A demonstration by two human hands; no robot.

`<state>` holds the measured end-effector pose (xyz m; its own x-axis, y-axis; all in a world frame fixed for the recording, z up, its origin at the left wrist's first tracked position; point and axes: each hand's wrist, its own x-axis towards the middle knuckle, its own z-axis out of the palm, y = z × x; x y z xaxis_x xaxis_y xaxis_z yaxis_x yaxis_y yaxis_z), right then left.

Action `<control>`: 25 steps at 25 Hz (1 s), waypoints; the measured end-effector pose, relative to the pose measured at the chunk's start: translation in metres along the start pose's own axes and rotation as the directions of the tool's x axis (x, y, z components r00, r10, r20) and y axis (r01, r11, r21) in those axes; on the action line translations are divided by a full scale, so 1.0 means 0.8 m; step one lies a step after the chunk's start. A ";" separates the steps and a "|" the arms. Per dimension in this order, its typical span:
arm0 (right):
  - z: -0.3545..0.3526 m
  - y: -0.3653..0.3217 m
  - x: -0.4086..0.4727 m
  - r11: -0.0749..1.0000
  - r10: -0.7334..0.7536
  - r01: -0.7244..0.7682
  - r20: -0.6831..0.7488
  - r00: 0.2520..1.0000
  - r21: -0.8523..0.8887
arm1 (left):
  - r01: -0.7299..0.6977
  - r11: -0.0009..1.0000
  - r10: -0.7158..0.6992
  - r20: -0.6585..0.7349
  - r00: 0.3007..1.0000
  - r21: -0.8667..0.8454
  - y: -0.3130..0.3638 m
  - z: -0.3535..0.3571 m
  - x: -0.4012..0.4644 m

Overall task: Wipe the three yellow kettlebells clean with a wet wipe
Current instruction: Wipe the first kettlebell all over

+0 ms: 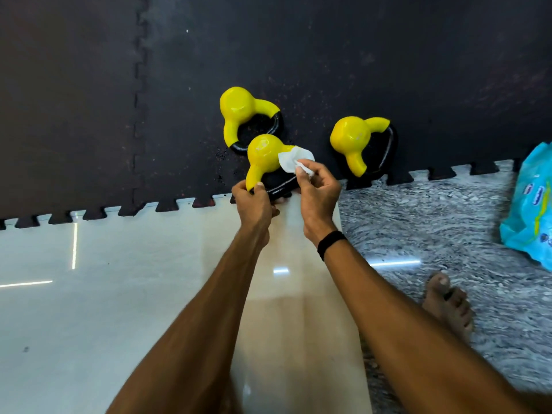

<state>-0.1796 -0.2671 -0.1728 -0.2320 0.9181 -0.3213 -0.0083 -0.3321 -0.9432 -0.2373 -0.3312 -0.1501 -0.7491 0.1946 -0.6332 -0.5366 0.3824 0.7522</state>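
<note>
Three glossy yellow kettlebells with rounded bodies and black handle loops are lying on a dark, speckled foam mat with a jigsaw edge. Nearest, the front kettlebell is resting at that toothed border, where the left hand is gripping its black handle. Beside it, the right hand is pinching a crumpled white wet wipe against the yellow shoulder. Farther back are the left kettlebell and, apart to the right, the right kettlebell. Shiny pale tile is spreading below; a blue wipe packet is sitting on mottled grey stone.
</note>
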 end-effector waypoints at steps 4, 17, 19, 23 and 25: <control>0.003 -0.040 0.014 0.999 0.008 -0.015 0.119 0.993 0.051 | 0.107 0.994 -0.107 -0.009 0.994 -0.033 0.042 0.005 -0.012; -0.033 -0.083 -0.058 0.840 0.082 -0.040 0.055 0.995 -0.541 | 0.496 0.838 -0.534 0.154 0.831 0.228 0.016 -0.041 -0.084; -0.040 -0.077 -0.068 0.790 0.074 0.011 0.113 0.991 -0.613 | 0.523 0.819 -0.565 0.175 0.806 0.234 0.005 -0.050 -0.096; -0.032 -0.076 -0.061 0.752 -0.092 0.291 0.343 0.935 -0.592 | 0.392 0.877 -0.441 0.144 0.886 0.277 0.012 -0.050 -0.098; -0.033 -0.072 -0.053 0.729 -0.132 0.353 0.386 0.913 -0.586 | 0.264 0.903 -0.314 0.101 0.944 0.340 0.017 -0.046 -0.092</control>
<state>-0.1437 -0.2814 -0.1066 -0.5864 0.7985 -0.1360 0.4819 0.2090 -0.8510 -0.2040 -0.3734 -0.0867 -0.4992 0.1551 -0.8525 -0.5496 0.7039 0.4499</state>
